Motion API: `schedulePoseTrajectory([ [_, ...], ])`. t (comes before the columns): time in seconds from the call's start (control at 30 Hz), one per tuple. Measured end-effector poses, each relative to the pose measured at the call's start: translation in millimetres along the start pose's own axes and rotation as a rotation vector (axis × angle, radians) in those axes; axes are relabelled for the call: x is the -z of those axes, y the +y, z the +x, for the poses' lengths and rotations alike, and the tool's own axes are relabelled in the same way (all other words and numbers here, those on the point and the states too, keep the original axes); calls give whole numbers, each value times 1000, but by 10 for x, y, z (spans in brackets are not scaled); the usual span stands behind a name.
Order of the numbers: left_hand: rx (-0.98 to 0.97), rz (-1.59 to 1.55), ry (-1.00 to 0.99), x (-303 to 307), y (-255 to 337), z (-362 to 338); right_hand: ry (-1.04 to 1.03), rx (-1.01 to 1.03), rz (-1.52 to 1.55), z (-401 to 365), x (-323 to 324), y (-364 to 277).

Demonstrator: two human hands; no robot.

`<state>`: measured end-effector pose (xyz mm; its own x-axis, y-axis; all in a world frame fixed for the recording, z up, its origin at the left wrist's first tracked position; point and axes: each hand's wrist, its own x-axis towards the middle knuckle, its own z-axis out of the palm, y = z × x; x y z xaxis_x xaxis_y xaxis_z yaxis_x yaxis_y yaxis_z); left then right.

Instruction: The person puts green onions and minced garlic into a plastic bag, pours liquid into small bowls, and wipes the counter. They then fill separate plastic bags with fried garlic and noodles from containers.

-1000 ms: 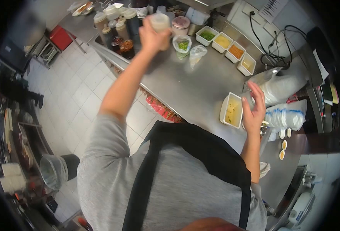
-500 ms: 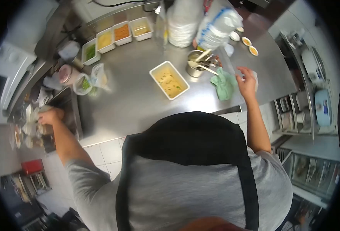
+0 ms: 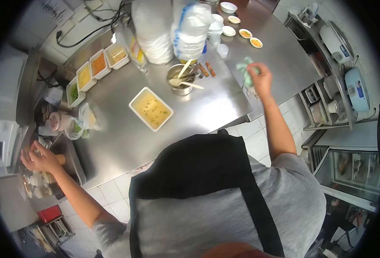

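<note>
At the right side of the steel counter, my right hand (image 3: 262,79) is closed on a crumpled light-green cloth (image 3: 247,71). Over on the far left, my left hand (image 3: 41,160) has its fingers apart and curved, and nothing shows in it. Several seasoning jars (image 3: 37,179) stand just below that hand. Between my hands, a white rectangular container (image 3: 151,109) holds yellowish liquid with green bits. Behind it to the right, a metal pot (image 3: 180,86) contains utensils with pale handles.
White tubs (image 3: 98,64) of chopped ingredients line the counter's back left edge. Wrapped stacks of white containers (image 3: 153,34) stand at the back. Small bowls (image 3: 256,42) with orange contents sit at the back right. Bags (image 3: 87,117) lie at left, near a pink-filled jar (image 3: 60,122).
My right hand has taken the green cloth off the counter beside the pot. My left hand has come away from the jars with its fingers spread. The camera view has shifted.
</note>
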<state>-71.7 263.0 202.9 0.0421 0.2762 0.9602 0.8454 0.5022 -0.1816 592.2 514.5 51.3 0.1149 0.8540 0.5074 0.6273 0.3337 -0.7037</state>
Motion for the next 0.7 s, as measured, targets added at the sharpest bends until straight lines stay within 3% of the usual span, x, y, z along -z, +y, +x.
schedulePoseTrajectory([
  [0.1,10,-372,3,268,1028,155,217,-75,-50,591,511,490],
  [0.17,-142,-585,-50,496,1954,288,303,-76,-165,932,805,882],
  [0.3,-330,-1022,-435,701,3966,514,138,-128,-370,1366,1100,2063],
  [0.33,-232,-1184,-680,764,4540,605,54,-170,-491,1417,1072,2416],
  [0.37,-267,-1303,-768,663,5055,585,-32,-210,-611,1473,1017,2721],
  [0.4,-78,-1459,-1089,612,5543,545,-66,-204,-708,1469,931,2932],
  [0.47,-54,-1474,-1193,321,6459,322,-135,-186,-898,1359,705,3171],
  [0.57,-204,-1350,-1129,-299,7498,115,-145,-138,-890,1283,539,3378],
  [0.7,-554,-1181,-1073,-1125,8351,185,-81,-55,-613,1331,624,3435],
])
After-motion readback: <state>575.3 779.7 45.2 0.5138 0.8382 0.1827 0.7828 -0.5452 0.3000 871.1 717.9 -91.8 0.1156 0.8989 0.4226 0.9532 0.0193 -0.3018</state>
